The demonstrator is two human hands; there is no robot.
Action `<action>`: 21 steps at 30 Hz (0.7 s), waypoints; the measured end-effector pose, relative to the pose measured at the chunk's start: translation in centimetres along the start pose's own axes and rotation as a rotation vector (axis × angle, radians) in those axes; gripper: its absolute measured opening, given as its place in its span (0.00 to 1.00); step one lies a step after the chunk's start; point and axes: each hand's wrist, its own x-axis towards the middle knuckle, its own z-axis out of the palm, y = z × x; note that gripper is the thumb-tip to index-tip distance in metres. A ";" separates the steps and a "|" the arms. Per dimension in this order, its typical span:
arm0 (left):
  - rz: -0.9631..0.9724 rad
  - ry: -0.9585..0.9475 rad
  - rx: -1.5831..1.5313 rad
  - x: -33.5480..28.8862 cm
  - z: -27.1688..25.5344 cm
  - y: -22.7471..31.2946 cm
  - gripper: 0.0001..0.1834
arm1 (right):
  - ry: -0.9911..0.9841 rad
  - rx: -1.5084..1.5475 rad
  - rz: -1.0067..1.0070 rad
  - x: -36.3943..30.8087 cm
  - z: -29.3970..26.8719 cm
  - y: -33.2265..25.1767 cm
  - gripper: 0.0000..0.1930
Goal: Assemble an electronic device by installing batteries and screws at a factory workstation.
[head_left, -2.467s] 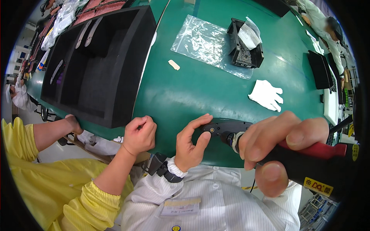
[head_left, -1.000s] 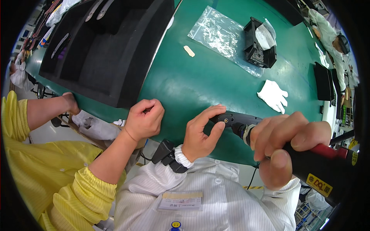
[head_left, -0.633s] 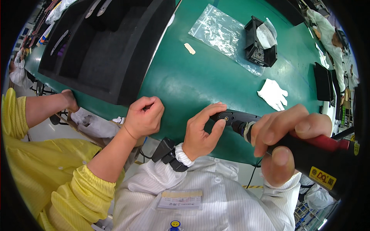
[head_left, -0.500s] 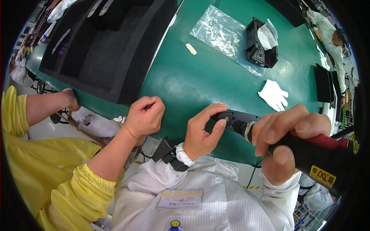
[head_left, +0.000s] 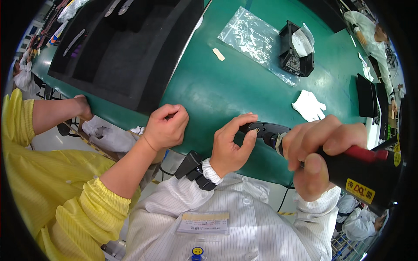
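Observation:
My left hand (head_left: 235,145) pinches the near-left end of a dark, slim, rounded part (head_left: 273,128) between thumb and fingers, at the table's front edge. A small brass-coloured round fitting shows in that end, beside my thumb. In my right hand (head_left: 320,150) is a black and red electric screwdriver (head_left: 359,176), lying almost level with its nose toward the part. The nose is close to the fitting; whether its bit touches anything I cannot make out. My right fingers wrap the tool's body and hide some of the part's far end.
On the green table (head_left: 196,95) stand a large black foam tray (head_left: 148,82) and a small black box (head_left: 287,48) of screws. A clear plastic bag (head_left: 250,32) and a white glove (head_left: 308,105) lie nearby. At my left, a co-worker in yellow rests a closed hand (head_left: 167,126) by the edge.
The screwdriver and my right hand have shifted slightly left and back toward me. My left hand keeps its grip on the dark part. The whole view has shifted a little.

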 end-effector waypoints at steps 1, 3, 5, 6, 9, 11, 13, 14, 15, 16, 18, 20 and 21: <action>-0.012 0.003 -0.012 0.0 0.0 0.0 0.15 | -0.011 -0.013 0.016 0.0 -0.2 -0.2 0.18; -0.014 0.001 -0.026 0.0 0.1 0.0 0.14 | -0.069 -0.025 -0.003 -0.4 -1.1 0.1 0.18; -0.026 0.002 -0.018 0.0 0.1 -0.1 0.14 | -0.166 -0.059 -0.031 -0.5 -1.1 0.0 0.20; -0.015 -0.003 -0.020 0.0 0.1 -0.2 0.14 | -0.197 -0.106 -0.048 -0.2 -1.0 -0.4 0.20; -0.031 -0.006 -0.039 -0.1 0.2 -0.4 0.14 | -0.183 -0.105 -0.080 0.0 -1.0 -1.0 0.21; -0.056 0.004 -0.033 -0.2 0.1 -0.6 0.15 | -0.040 0.066 -0.006 -0.6 -1.1 -1.9 0.22; -0.050 -0.014 -0.041 -0.3 -0.1 -0.9 0.15 | 0.111 0.075 -0.083 0.0 -1.4 -3.3 0.20; -0.071 -0.007 -0.050 -0.5 -0.2 -0.9 0.15 | 0.120 0.102 -0.146 0.3 -1.9 -3.7 0.19; -0.089 -0.002 -0.056 -0.5 -0.3 -0.6 0.15 | 0.132 0.129 -0.213 0.6 -2.8 -4.2 0.19; -0.090 -0.013 -0.068 -0.4 -0.2 -0.5 0.15 | 0.116 0.159 -0.325 0.8 -4.1 -4.3 0.18; -0.092 -0.043 -0.123 -0.8 -0.3 -0.9 0.15 | 0.243 0.128 -0.357 0.2 -5.4 -5.6 0.19; -0.094 -0.077 -0.140 -0.5 -0.3 -1.4 0.16 | 0.353 0.095 -0.383 -0.3 -6.4 -5.8 0.18; -0.073 -0.101 -0.174 -0.6 -0.4 -1.7 0.18 | 0.369 0.093 -0.384 -0.7 -6.5 -5.5 0.18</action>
